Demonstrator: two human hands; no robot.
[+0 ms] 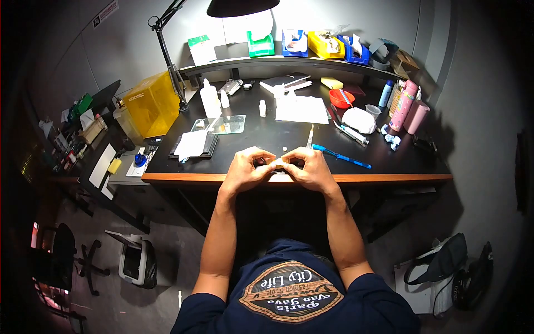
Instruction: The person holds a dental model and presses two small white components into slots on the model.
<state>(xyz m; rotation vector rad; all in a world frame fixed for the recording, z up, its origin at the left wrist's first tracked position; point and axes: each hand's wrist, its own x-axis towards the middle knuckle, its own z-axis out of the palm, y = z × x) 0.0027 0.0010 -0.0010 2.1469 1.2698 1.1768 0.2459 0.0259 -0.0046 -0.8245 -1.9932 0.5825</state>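
Observation:
At the front edge of the black desk, my left hand (pixel 248 168) and my right hand (pixel 309 169) meet, thumbs and fingers pinched together. Between the fingertips is a small yellowish piece (pixel 279 162), mostly covered, whose kind I cannot make out. A tiny whitish bit (pixel 285 148) lies on the desk just beyond the hands. Right of it, a slim pointed metal tool (pixel 311 136) lies close to my right hand's knuckles. A blue pen-like tool (pixel 341 156) rests to the right of that hand.
White papers (pixel 302 109), a small white bottle (pixel 262 108) and a glass plate (pixel 227 124) lie farther back. A large white bottle (pixel 211 100) stands left; a red bowl (pixel 341 99) and pink bottle (pixel 404 106) stand right. A lamp (pixel 242 8) hangs above.

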